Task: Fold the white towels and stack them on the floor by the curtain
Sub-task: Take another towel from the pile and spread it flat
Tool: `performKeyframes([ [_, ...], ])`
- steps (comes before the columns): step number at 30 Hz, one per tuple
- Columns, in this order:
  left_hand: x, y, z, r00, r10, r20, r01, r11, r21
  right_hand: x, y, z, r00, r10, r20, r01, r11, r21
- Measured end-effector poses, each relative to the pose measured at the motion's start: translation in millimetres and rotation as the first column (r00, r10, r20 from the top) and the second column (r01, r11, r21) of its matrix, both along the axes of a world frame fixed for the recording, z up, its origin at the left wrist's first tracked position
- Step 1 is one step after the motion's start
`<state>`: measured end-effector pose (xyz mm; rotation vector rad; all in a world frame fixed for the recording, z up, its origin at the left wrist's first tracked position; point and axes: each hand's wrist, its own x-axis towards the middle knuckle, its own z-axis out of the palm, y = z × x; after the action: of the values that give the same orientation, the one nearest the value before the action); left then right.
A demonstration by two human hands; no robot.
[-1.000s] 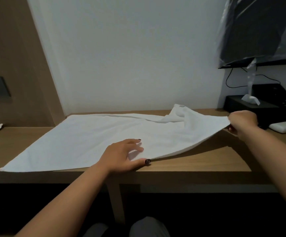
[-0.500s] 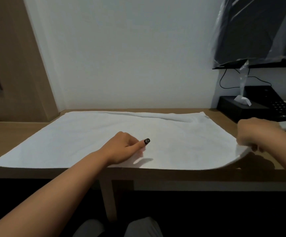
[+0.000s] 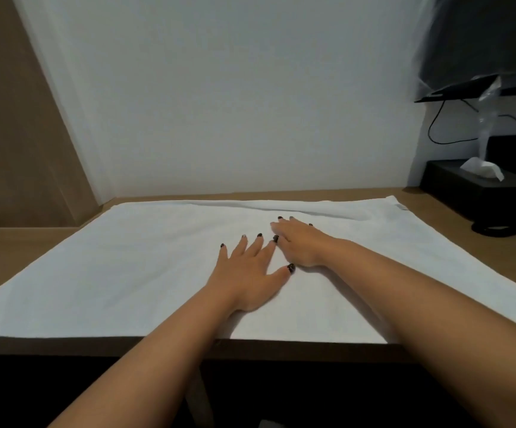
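The large white cloth towel (image 3: 145, 267) lies spread flat over the brown wooden worktop (image 3: 12, 245), reaching from near the back wall to the front edge, where its right front corner hangs a little past the rim. A long soft ridge runs along its far side. The left hand (image 3: 249, 273) rests palm down near the towel's middle, fingers straight and fanned apart. The right hand (image 3: 301, 242) lies flat just beside it and slightly farther back, fingers extended; both press on the cloth and hold nothing.

The towel looks light, limp and thin, so it should crease where pushed and slide easily on the smooth wood. It will not keep a shape unless smoothed. The sensible places to take hold are the corners or the front hem, pinched between thumb and fingers.

At the right stand a black rectangular tissue box (image 3: 479, 193) and a dark screen wrapped in clear plastic (image 3: 479, 38).
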<state>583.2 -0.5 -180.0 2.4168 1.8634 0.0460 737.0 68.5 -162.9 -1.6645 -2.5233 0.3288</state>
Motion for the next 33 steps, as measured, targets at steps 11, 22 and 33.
performKeyframes([
  [11,-16.1,99.3,56.2,0.962,0.169,0.216,-0.202,0.969,0.139,8.2,77.8,5.7,0.982,-0.179,-0.064,0.188,0.957,0.219],
  [22,10.9,147.7,4.4,0.996,0.091,0.015,-0.092,0.993,0.075,87.8,102.7,-11.8,0.843,-0.537,0.005,0.533,0.838,0.12],
  [33,-5.8,170.0,13.8,0.953,0.301,-0.001,-0.301,0.953,-0.015,168.3,109.2,-16.9,0.858,-0.503,0.103,0.499,0.864,0.066],
])
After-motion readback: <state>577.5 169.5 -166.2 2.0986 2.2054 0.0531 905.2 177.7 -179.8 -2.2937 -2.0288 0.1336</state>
